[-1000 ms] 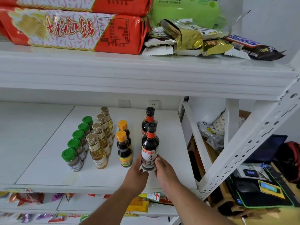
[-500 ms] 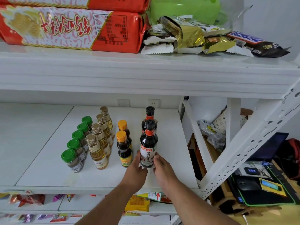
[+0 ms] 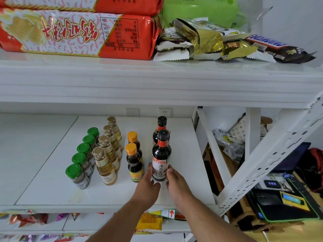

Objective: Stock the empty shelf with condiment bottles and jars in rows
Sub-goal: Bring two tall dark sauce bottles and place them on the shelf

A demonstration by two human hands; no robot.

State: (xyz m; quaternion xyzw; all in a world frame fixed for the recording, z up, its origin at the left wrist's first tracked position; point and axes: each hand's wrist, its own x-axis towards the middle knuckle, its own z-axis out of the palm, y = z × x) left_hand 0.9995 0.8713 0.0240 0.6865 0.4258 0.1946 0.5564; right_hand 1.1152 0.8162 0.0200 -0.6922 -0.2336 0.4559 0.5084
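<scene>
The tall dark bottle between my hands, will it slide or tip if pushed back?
Probably slides: the dark bottle stands upright on the smooth white shelf, with the left hand and right hand touching it low. It is tall and narrow, so a push near its neck could tip it.

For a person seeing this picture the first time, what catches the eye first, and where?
Big red snack packs lie left on the top shelf. Below, the left hand and right hand touch a dark sauce bottle from both sides, right of a row of green-capped jars.
</scene>
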